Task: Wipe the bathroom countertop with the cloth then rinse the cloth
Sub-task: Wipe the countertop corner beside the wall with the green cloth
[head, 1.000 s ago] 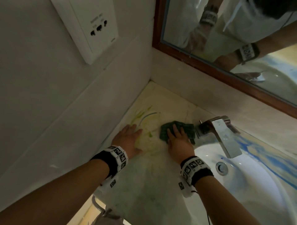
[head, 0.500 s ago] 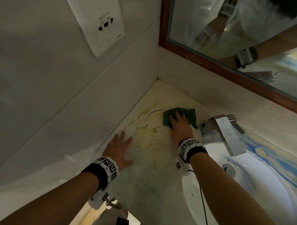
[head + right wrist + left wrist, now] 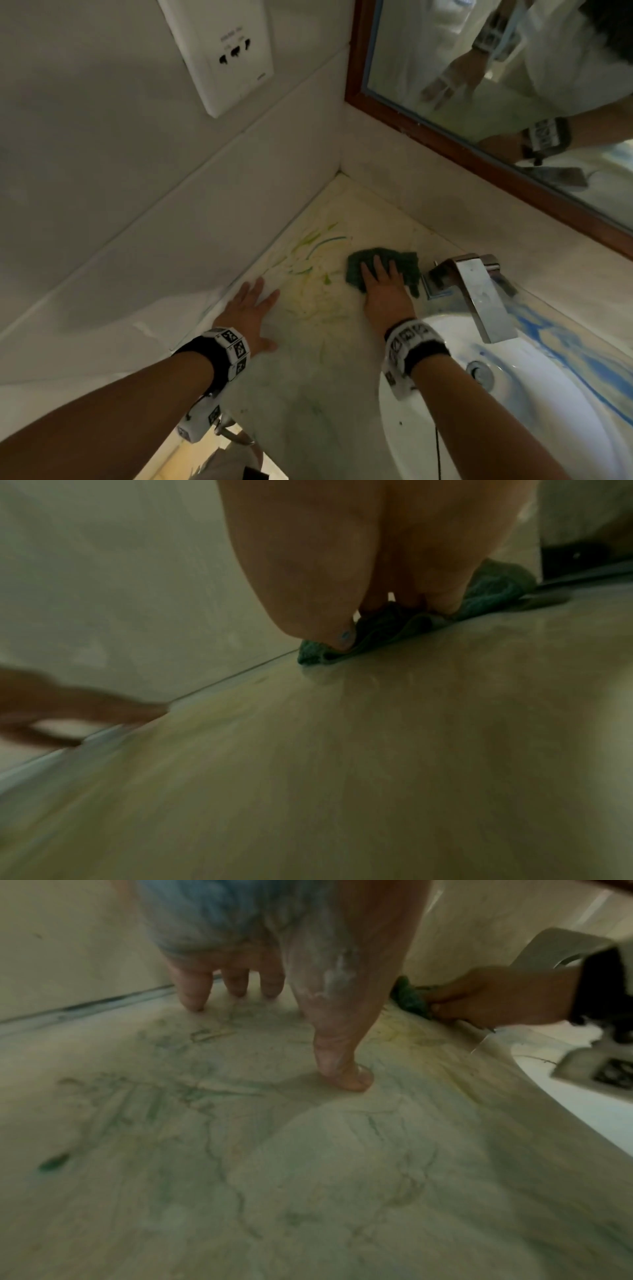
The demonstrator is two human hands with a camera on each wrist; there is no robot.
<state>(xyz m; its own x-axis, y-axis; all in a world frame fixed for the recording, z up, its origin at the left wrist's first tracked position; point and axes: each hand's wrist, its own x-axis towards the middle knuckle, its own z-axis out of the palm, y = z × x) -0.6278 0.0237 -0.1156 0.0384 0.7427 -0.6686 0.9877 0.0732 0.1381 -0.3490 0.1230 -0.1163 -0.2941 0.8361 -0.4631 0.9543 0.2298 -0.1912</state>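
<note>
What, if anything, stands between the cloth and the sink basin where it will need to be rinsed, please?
The faucet stands just right of the green cloth, its spout jutting over the sink basin. The right hand presses the cloth flat on the countertop. Nearer the person, nothing visible blocks the way from cloth to basin rim.

Both bare forearms wear black wristbands [image 3: 205, 356] ringed with white blocks (each printed with black-and-white square markers).

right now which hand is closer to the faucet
Right. The right hand presses the green cloth flat on the countertop just left of the faucet. The left hand lies flat farther away, by the side wall.
</note>
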